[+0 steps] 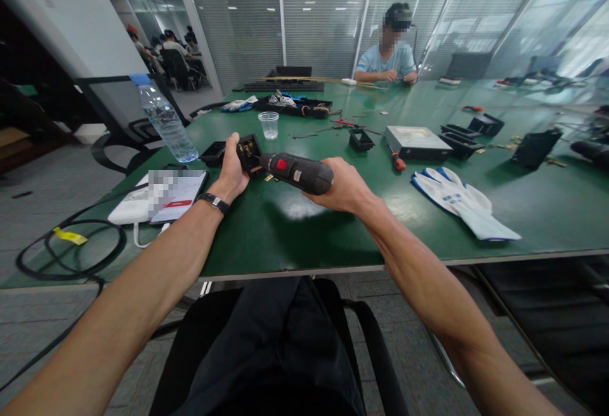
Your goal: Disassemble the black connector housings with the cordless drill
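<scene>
Driver [299, 174], as I read my feed, hangs at twelve o'clock over the desk [333, 245], my right hand [343, 184] wrapped around its rear end and its nose aimed toward ten. At eleven, my left hand [233, 172] is closed on the side of a black housing [250, 156] with brass-coloured parts [246, 145] inside, but from here I can't tell whether the nose touches it. I'd judge the step in hand as driver work on that housing; the next move calls for a firm left hold and a straight tip.
</scene>
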The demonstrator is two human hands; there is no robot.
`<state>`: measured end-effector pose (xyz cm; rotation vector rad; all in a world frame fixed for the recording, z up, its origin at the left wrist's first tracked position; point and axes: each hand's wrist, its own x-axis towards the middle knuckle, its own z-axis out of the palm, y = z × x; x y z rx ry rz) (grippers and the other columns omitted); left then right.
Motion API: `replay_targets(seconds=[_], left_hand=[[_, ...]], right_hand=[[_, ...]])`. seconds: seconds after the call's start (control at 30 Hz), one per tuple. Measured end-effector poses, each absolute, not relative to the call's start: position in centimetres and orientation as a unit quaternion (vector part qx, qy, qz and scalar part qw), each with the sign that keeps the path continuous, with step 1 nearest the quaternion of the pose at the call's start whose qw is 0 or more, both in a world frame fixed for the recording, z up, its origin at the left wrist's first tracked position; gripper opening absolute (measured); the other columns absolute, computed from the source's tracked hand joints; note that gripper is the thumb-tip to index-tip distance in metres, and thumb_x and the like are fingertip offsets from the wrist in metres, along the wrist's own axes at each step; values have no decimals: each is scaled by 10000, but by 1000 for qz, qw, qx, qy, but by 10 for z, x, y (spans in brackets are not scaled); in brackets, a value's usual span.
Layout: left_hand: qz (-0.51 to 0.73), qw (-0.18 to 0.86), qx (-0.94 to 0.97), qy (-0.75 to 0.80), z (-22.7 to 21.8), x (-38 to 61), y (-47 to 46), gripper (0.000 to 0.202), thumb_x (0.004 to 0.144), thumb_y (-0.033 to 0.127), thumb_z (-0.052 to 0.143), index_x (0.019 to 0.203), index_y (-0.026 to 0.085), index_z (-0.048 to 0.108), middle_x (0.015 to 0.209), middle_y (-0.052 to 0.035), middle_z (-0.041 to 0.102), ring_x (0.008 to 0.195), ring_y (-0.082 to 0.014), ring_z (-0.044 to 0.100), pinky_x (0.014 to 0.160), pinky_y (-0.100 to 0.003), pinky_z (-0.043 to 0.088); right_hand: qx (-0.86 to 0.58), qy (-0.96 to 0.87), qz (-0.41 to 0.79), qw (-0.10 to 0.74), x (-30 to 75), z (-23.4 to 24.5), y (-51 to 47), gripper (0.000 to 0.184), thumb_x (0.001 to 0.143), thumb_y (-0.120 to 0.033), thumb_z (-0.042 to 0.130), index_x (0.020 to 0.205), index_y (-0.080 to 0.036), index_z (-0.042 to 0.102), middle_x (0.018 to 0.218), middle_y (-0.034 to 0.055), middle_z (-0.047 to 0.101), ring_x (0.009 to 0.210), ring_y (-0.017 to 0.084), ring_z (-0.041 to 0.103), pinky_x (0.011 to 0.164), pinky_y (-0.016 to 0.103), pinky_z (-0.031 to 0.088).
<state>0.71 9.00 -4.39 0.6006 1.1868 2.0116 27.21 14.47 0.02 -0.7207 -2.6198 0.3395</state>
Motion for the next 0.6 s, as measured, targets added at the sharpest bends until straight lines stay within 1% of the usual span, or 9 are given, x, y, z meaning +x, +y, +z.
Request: replay_targets(seconds=[0.1,0.33,0.6], left_hand=[[791,334,238,453,-47,4,92,502,853,687,524,956,205,619,760,-43,677,718,-197,679,635,-294,554],[796,327,240,450,-49,2,94,454,862,649,538,917,205,619,749,-41,671,709,-196,673,627,-296,560],[793,343,241,443,-49,2,93,498,849,687,532,941,206,624,760,-56,685,753,-221,690,651,-315,564]], right_hand=[[-261,-937,122,199,272,0,145,213,752,-422,688,738,-210,671,749,76,712,685,221,676,552,276,401],[-246,-940,114,207,273,1,145,210,752,-421,685,740,-212,676,744,78,711,684,220,673,550,278,386],[-241,-941,115,209,272,0,146,188,737,-405,685,746,-218,678,738,74,708,673,222,668,545,287,374]])
